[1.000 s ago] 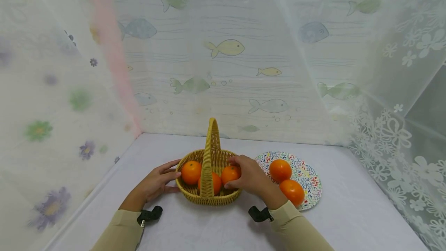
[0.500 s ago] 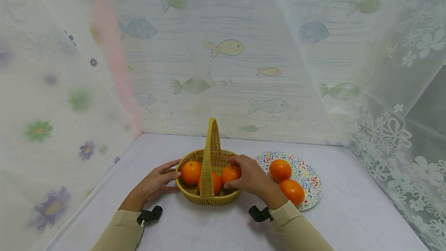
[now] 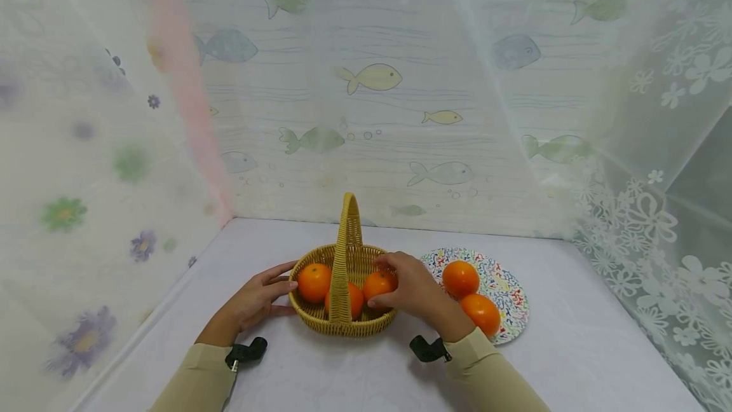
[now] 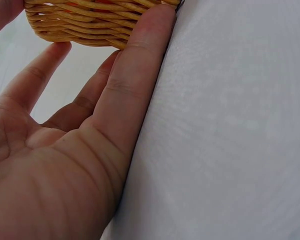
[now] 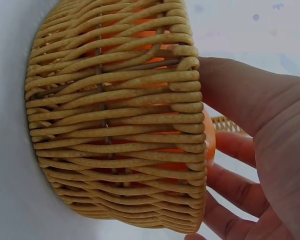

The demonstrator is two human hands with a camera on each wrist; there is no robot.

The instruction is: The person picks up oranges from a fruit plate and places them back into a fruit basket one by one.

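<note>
A yellow wicker basket (image 3: 343, 328) with a tall arched handle stands on the table. Several oranges lie inside: one orange (image 3: 314, 283) at the left, another orange (image 3: 355, 301) partly behind the handle. My left hand (image 3: 255, 302) holds the basket's left side, thumb over the rim and fingers along the outer wall. In the left wrist view its little finger (image 4: 125, 90) lies along the table with the tip at the weave. My right hand (image 3: 416, 288) reaches over the right rim and grips a third orange (image 3: 380, 284) between thumb and fingers, low in the basket.
Right of the basket is a round plate (image 3: 511, 291) with a colourful pattern. It bears two oranges (image 3: 460, 279), the nearer one partly behind my right forearm. A white cloth (image 3: 343, 374) covers the table, and sheer printed curtains (image 3: 366, 113) enclose it at the back and sides.
</note>
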